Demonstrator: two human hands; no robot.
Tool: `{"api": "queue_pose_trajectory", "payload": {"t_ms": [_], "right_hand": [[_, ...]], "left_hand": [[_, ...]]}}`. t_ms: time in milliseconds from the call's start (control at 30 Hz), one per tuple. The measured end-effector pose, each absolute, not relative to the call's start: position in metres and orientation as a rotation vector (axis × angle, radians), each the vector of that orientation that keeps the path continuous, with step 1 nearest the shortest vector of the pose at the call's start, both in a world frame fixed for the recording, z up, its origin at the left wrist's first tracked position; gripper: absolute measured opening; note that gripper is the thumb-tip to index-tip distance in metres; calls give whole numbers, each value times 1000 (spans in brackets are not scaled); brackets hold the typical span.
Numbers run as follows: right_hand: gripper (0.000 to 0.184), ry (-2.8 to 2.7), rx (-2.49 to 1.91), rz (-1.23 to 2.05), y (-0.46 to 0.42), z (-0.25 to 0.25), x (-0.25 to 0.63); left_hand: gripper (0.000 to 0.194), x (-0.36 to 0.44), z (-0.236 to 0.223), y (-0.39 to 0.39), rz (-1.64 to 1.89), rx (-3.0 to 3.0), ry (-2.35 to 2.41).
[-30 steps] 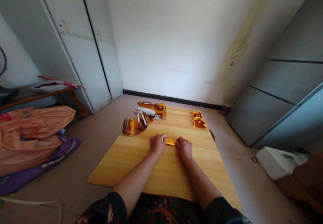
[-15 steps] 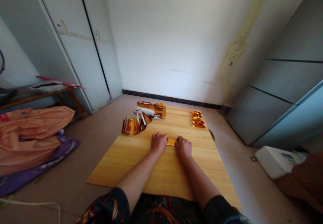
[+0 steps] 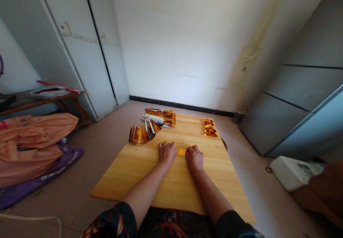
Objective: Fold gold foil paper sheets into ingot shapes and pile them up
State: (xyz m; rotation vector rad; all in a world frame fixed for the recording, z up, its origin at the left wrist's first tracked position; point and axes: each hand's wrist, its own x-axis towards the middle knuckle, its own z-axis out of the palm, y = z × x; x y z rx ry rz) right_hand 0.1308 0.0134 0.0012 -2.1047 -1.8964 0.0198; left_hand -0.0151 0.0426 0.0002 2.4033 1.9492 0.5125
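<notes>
A narrow folded strip of gold foil paper (image 3: 181, 152) lies flat on the wooden table (image 3: 128, 173). My left hand (image 3: 167, 152) is closed on its left end, fingers curled down against the tabletop. At the other end, my right hand (image 3: 194, 157) grips the strip in the same way. Only the middle of the strip shows between the hands; its ends are hidden under the fingers. Several folded shiny gold foil pieces (image 3: 209, 128) stand in a row near the far right edge.
Curled gold foil sheets (image 3: 138, 134) lie at the table's left edge, with another stack of foil sheets (image 3: 169, 117) behind. A white wall (image 3: 177, 52) rises beyond the table. Left on the floor are orange and purple bags (image 3: 40, 138); a white box (image 3: 288, 173) stands right.
My left hand has shifted slightly left, baring a little more of the foil strip. My right hand has barely moved.
</notes>
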Motion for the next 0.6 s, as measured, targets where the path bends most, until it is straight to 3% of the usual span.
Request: {"api": "queue_pose_trajectory", "payload": {"t_ms": [600], "right_hand": [[17,-1914,-2049,-56,17,-10,135]], "left_hand": [[11,-23,0,34,588,2378,1862]]}}
